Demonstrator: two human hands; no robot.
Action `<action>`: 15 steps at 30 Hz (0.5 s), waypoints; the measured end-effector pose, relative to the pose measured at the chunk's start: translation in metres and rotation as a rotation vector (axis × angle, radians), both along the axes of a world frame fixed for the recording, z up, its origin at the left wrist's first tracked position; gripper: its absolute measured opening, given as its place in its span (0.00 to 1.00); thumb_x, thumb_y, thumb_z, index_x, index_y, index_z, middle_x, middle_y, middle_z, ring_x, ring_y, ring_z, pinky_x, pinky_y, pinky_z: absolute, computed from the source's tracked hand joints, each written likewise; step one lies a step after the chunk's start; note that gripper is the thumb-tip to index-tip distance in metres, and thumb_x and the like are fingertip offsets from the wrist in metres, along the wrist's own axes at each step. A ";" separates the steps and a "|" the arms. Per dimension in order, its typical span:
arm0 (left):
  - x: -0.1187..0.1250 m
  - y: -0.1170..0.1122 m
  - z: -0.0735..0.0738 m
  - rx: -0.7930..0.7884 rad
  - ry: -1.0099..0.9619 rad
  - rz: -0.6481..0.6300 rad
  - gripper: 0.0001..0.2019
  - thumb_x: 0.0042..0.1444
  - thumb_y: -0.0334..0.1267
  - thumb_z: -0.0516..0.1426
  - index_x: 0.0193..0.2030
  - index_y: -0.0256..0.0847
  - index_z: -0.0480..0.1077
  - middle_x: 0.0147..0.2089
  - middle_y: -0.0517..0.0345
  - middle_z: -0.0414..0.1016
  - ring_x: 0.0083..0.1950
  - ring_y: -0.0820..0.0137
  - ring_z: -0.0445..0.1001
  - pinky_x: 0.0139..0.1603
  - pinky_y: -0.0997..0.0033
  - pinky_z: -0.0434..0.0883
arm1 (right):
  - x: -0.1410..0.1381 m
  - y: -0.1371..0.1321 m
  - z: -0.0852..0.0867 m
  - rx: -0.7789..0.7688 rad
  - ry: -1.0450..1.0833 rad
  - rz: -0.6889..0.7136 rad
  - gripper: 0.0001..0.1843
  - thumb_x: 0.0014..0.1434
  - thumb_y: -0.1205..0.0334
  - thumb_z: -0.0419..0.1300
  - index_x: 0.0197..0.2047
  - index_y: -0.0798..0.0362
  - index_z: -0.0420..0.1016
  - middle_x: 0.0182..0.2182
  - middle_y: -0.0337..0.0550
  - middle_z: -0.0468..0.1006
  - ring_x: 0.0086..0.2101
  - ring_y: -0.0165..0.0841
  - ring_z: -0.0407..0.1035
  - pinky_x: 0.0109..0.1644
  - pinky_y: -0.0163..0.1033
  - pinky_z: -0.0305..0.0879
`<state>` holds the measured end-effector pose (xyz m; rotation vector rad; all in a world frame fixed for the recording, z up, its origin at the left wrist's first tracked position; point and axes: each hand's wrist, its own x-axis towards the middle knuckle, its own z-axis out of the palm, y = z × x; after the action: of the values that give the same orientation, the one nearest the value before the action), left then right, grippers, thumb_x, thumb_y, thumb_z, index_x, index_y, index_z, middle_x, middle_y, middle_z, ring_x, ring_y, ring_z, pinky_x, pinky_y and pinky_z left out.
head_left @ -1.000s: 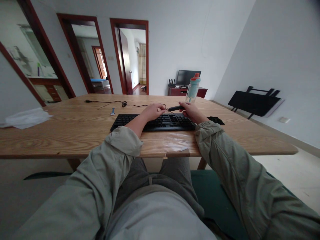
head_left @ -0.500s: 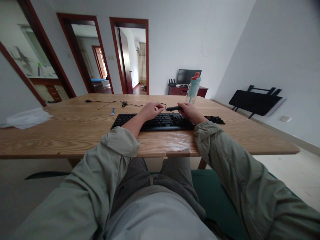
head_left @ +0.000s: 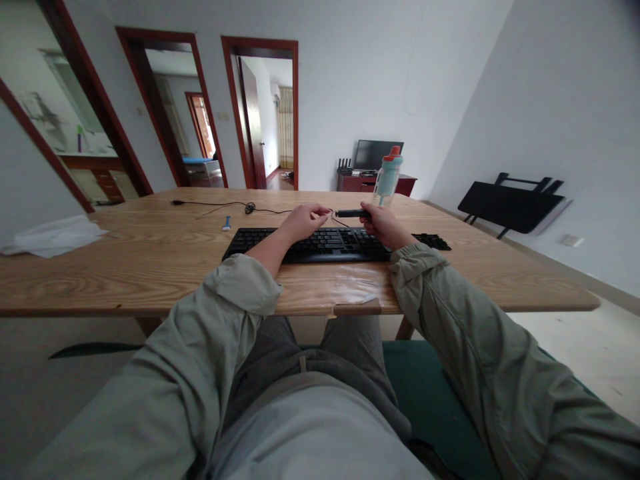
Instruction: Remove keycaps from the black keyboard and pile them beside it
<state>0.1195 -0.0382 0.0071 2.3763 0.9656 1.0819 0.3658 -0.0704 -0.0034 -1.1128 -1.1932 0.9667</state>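
Note:
A black keyboard (head_left: pixel 330 245) lies on the wooden table (head_left: pixel 165 273) in front of me. My right hand (head_left: pixel 383 225) is closed around a slim black pen-shaped tool (head_left: pixel 350 214), held level above the keyboard with its narrow end pointing left. Facing that end, my left hand (head_left: pixel 306 221) hovers over the keyboard's back edge with thumb and fingers brought together. Whatever may be between those fingertips is too small to make out. A small gap separates the fingertips from the tool. Small black pieces (head_left: pixel 434 241) lie at the keyboard's right end, partly behind my right wrist.
A thin black cable (head_left: pixel 210 203) with a knot runs across the back of the table. Left of the keyboard is a small blue-and-white item (head_left: pixel 227 224). White crumpled sheeting (head_left: pixel 55 236) lies far left. A clear bottle with a red lid (head_left: pixel 389 177) stands behind my right hand.
The tool in my right hand has risen slightly and shifted right, levelling out. A small gap to my left fingertips remains. The keyboard has not moved.

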 end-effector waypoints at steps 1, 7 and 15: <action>0.000 0.000 0.000 -0.002 -0.014 0.004 0.16 0.64 0.38 0.59 0.54 0.34 0.81 0.51 0.46 0.85 0.42 0.67 0.80 0.48 0.67 0.76 | 0.000 0.000 0.001 -0.002 -0.011 -0.006 0.20 0.66 0.45 0.64 0.34 0.48 0.62 0.23 0.34 0.69 0.17 0.23 0.53 0.17 0.30 0.47; 0.002 -0.002 -0.001 -0.053 -0.090 -0.019 0.25 0.61 0.33 0.60 0.66 0.35 0.71 0.48 0.49 0.84 0.40 0.70 0.78 0.45 0.70 0.75 | -0.002 -0.003 0.005 0.001 0.050 -0.026 0.20 0.67 0.43 0.63 0.36 0.48 0.62 0.24 0.34 0.71 0.18 0.23 0.54 0.17 0.28 0.48; 0.000 0.001 -0.005 -0.026 -0.148 -0.028 0.35 0.62 0.35 0.61 0.75 0.39 0.59 0.45 0.54 0.81 0.34 0.75 0.73 0.42 0.73 0.72 | 0.001 -0.001 0.003 -0.016 0.009 -0.028 0.19 0.65 0.47 0.65 0.35 0.48 0.62 0.21 0.33 0.67 0.16 0.23 0.52 0.16 0.29 0.47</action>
<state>0.1196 -0.0375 0.0019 2.2464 0.8863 1.2075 0.3664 -0.0716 -0.0008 -1.1337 -1.1611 0.9603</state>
